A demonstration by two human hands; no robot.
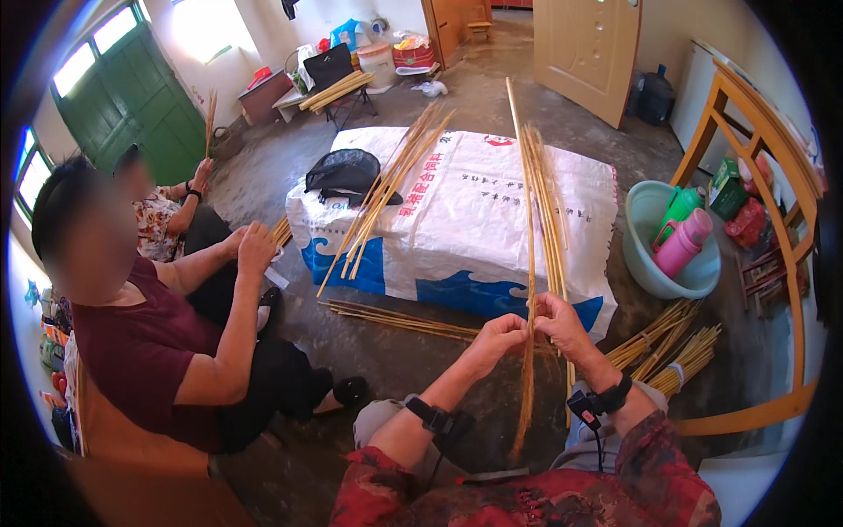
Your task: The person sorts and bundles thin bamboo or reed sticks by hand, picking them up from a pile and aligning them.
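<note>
A long dry plant stalk (525, 395) runs away from me across the white woven plastic sheet, its feathery brown tassel hanging toward my knees. My left hand (500, 338) has its fingers pinched together on the stalk just above the tassel. Close beside it, my right hand (560, 325) is closed on the same stalk, with thumb and fingers touching it. The fingertips partly hide the gripped spot. More stalks (546, 202) lie on the sheet just right of the held one, their tassels at the far end.
The sheet (474, 237) drapes over a low support, bearing another stalk bundle (395, 193) and a black cap (344, 174). Tied bundles (689, 360) lie on the floor at right, near a basin (641, 237) with two flasks and a wooden frame (716, 114). Two people sit at left.
</note>
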